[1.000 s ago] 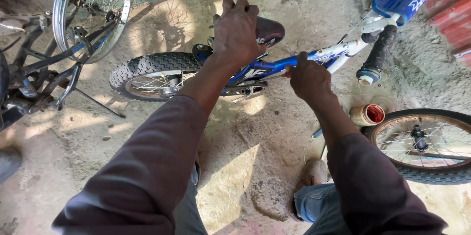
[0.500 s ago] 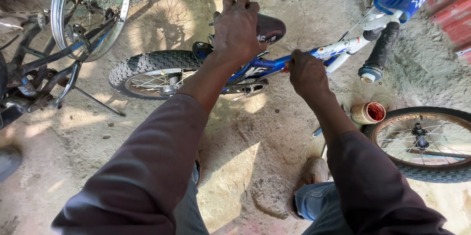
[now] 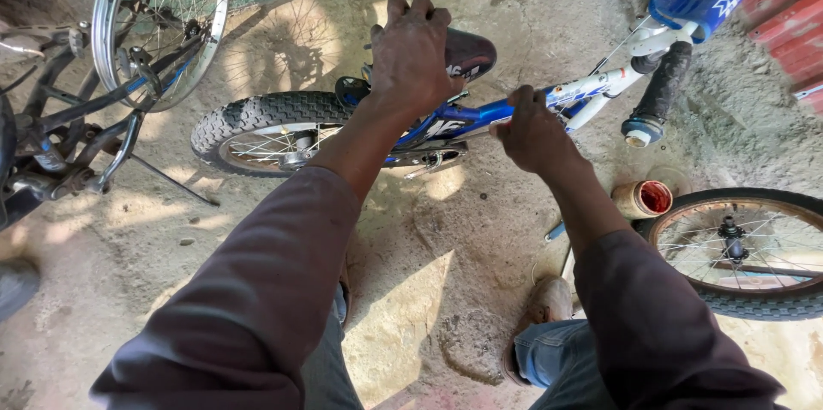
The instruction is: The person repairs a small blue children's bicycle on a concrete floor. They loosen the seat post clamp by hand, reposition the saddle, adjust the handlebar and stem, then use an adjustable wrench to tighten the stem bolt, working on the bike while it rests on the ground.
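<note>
Saddle (image 3: 467, 52) sits under my left hand (image 3: 416, 50), fingers curled over it; my right hand (image 3: 531, 129) has edged along the blue frame (image 3: 480, 114), fingers wrapped tight.

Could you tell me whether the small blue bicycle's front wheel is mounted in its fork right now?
No, the loose wheel lies flat on the ground beside the small blue bicycle, apart from its handlebar end.

Single head view, looking steeply down from close above small bike (image 3: 480, 119), probably standing height
</note>
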